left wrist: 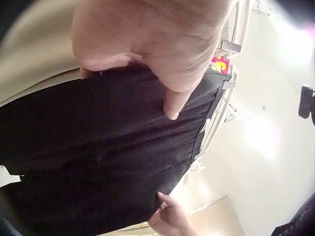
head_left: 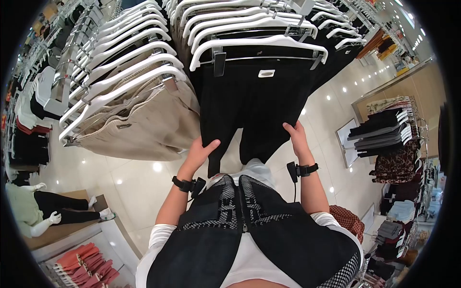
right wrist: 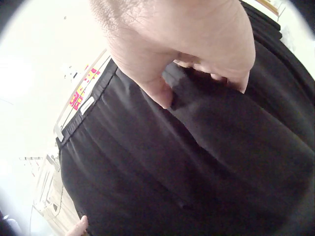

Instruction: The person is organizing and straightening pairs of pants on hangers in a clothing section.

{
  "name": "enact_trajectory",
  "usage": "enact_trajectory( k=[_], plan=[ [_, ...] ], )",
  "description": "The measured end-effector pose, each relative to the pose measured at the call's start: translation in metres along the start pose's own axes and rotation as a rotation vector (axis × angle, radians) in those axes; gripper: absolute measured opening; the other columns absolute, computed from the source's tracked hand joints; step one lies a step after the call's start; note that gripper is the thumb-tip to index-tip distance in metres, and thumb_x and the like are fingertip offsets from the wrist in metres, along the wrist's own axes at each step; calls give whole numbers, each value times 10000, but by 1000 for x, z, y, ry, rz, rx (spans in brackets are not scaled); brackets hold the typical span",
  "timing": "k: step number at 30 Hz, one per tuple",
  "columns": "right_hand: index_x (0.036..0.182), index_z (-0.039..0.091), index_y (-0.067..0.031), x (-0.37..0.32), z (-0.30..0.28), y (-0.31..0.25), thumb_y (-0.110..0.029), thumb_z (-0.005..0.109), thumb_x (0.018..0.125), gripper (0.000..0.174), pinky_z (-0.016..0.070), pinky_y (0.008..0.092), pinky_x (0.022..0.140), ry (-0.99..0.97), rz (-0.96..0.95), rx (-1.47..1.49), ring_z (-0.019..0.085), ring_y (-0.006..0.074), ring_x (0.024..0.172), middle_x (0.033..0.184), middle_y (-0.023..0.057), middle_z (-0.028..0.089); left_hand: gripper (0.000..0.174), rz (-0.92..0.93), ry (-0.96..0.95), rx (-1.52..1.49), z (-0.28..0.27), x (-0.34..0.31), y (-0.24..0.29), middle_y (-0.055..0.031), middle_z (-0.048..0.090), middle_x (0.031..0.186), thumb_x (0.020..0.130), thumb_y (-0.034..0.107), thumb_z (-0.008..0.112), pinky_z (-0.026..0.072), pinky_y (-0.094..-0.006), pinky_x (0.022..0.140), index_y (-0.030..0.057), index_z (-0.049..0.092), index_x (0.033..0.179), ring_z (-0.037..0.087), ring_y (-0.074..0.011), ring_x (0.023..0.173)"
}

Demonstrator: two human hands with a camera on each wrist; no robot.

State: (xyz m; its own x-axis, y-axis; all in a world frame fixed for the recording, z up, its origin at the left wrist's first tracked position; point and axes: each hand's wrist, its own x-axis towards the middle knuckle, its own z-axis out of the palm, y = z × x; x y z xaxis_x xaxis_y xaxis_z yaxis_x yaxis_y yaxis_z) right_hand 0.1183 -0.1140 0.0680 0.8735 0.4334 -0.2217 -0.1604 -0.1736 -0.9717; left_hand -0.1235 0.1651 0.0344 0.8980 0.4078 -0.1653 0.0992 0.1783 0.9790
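Black trousers point(head_left: 259, 101) hang by their waistband from clips on a white hanger point(head_left: 249, 42), at the front of a rack. My left hand point(head_left: 198, 156) grips their left edge, thumb in front and fingers behind. On the opposite edge my right hand point(head_left: 298, 140) holds the cloth between thumb and curled fingers. A pale label point(head_left: 266, 73) sits at the waistband. In the left wrist view the thumb lies on the black cloth point(left wrist: 98, 142), the other fingers mostly hidden. Up close in the right wrist view, the right hand point(right wrist: 192, 44) bunches a fold of the fabric.
Beige trousers point(head_left: 149, 127) on white hangers crowd close to my left hand. Behind the black pair hang more garments. A mannequin point(head_left: 45, 216) in black leggings is at the lower left, above pink garments point(head_left: 86, 264). Folded-over dark garments point(head_left: 379, 132) hang on the right.
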Motion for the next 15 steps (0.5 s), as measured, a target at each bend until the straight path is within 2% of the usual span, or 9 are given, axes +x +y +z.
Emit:
enact_trajectory(
  k=[5,10,15],
  plan=[
    [1348,578,51,11,-1,-1,-143,648,980,422,473,337,1049,-5,-12,-19,649,201,1163,1277,118,689,391,-52,71,28,7,11,3,-72,759,1009,1006,296,715,555,-293,822,-69,712,1145,684,-123,900],
    [1328,595,63,24,-16,3,-123,659,975,405,485,325,1016,-18,-1,-8,651,178,1124,1247,110,700,389,-2,155,123,19,34,2,-94,757,1080,1022,266,688,539,-309,897,-84,685,1191,685,-148,984],
    [1243,661,60,46,-49,9,-131,671,975,329,506,313,942,-28,-13,-48,662,148,1025,1136,75,729,376,84,282,192,38,60,-10,-114,746,1130,1024,233,671,519,-326,955,-88,658,1221,676,-179,1045]
  ],
)
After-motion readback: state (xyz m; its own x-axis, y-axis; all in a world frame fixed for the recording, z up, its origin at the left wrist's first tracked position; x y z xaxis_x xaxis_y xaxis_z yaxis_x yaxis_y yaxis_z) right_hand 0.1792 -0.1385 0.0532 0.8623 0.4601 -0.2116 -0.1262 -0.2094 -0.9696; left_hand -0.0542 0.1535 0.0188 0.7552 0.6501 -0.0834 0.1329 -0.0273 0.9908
